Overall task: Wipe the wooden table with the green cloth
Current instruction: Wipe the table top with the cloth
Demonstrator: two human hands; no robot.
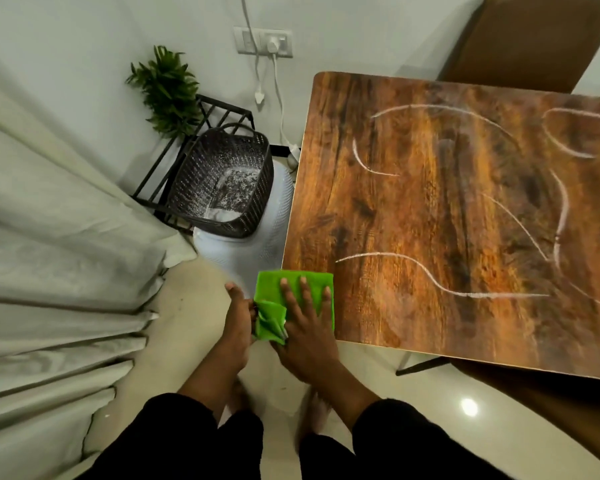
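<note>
while the right hand (305, 317) lies flat, fingers spread, pressing the green cloth (314, 284) on the near-left corner of the wooden table (430, 216), the left hand (238, 317) pinches the bunched fold hanging off the edge. risk: the overhanging fold could drag the cloth to the floor, or a short stroke could miss the white chalk-like lines (447, 289), possibly only smearing them. tabletop smooth, dark-grained, round-cornered; cloth thin and soft; woven black basket (187, 188) stands beside.
</note>
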